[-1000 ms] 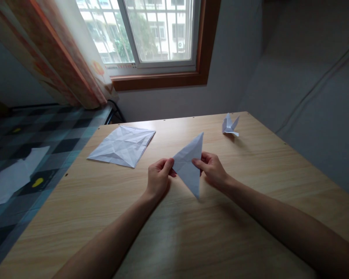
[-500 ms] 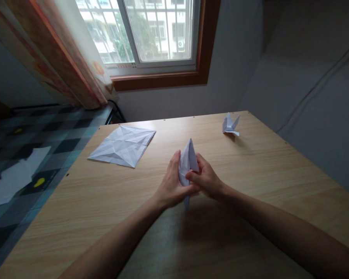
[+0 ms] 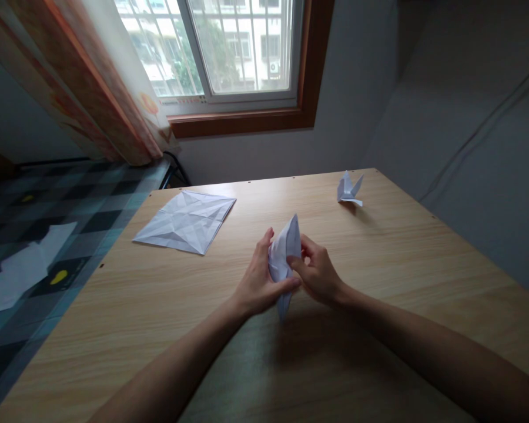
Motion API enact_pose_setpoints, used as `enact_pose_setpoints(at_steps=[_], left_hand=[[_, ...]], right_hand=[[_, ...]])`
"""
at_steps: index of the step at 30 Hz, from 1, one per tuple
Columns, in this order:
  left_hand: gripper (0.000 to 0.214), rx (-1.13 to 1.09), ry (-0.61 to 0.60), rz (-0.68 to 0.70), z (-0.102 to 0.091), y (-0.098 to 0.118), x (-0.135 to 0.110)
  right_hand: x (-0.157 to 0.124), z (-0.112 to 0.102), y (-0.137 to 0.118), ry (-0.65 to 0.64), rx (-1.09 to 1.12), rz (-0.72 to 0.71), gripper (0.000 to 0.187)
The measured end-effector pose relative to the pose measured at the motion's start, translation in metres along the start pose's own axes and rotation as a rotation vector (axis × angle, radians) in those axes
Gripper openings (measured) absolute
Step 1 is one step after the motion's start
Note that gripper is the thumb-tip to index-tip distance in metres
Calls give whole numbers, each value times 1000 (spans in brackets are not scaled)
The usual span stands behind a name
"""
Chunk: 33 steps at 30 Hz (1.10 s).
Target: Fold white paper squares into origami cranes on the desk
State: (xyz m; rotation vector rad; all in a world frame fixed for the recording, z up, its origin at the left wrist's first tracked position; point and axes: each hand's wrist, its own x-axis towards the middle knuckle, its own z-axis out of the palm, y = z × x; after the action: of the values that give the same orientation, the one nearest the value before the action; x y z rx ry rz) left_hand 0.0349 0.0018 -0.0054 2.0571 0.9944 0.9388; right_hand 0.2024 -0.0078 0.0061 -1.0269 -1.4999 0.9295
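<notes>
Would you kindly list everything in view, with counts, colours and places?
Folded paper: one, white, held at centre
Table: one, light wood, centre
Creased paper: one square piece, layers unclear, white, table's far left
Paper figure: one, white, table's far right
Checked cloth: one, black and blue-grey, left of table
Loose paper: count unclear, white, on cloth
Curtain: one visible, orange and cream, upper left
Window: one, grey and brown, beyond table
Walls: at least two, greyish, behind and right
Left hand: one, bare, on folded paper's left side
Right hand: one, bare, on folded paper's right side
</notes>
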Motion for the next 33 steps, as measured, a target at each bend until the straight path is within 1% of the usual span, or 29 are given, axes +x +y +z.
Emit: enact_pose_setpoints(at_steps=[1, 2, 5, 7, 8, 10, 12, 13, 16, 17, 18, 20, 23, 26, 28, 30, 31, 33], left_hand=[[104, 13, 7, 0, 0, 1, -1], [105, 36, 16, 5, 0, 3, -1], [107, 136, 18, 66, 1, 9, -3], [109, 173, -1, 103, 1, 12, -3], [109, 177, -12, 110, 1, 13, -3], [106, 152, -17, 105, 1, 12, -3], [97, 73, -2, 91, 1, 8, -3], [91, 13, 7, 80, 1, 5, -2], [75, -157, 55, 13, -1, -1, 0], [70, -192, 75, -16, -2, -3, 2], [64, -214, 95, -43, -3, -4, 3], [52, -228, 120, -70, -7, -7, 7], [46, -150, 84, -36, -16, -11, 11], [48, 42, -40, 75, -28, -15, 12], [47, 181, -181, 167, -35, -15, 12], [44, 315, -319, 233, -39, -13, 11], [42, 375, -353, 247, -40, -11, 11], [34, 460, -352, 261, -39, -9, 11]], right_hand=[[-1, 1, -1, 65, -84, -11, 23], [-1, 2, -3, 126, -144, -18, 29], [-3, 8, -3, 252, -189, 3, 62], [-4, 12, -1, 299, -198, 48, 76], [-4, 13, 0, 311, -207, 69, 79], [-3, 13, 3, 312, -228, 88, 78], [-2, 11, 3, 297, -260, 89, 67], [-1, 8, 3, 283, -288, 93, 57], [3, -1, 2, 206, -356, 115, 20], [5, -4, 3, 172, -364, 104, 13], [6, -8, 4, 141, -365, 78, 12], [9, -17, 7, 84, -371, -8, 18], [13, -31, 17, -23, -415, -148, 29], [17, -46, 27, -236, -484, -280, 38], [20, -55, 30, -368, -555, -343, 40], [22, -64, 28, -454, -645, -361, 41], [23, -68, 24, -496, -685, -354, 42], [24, -73, 17, -586, -730, -318, 46]])
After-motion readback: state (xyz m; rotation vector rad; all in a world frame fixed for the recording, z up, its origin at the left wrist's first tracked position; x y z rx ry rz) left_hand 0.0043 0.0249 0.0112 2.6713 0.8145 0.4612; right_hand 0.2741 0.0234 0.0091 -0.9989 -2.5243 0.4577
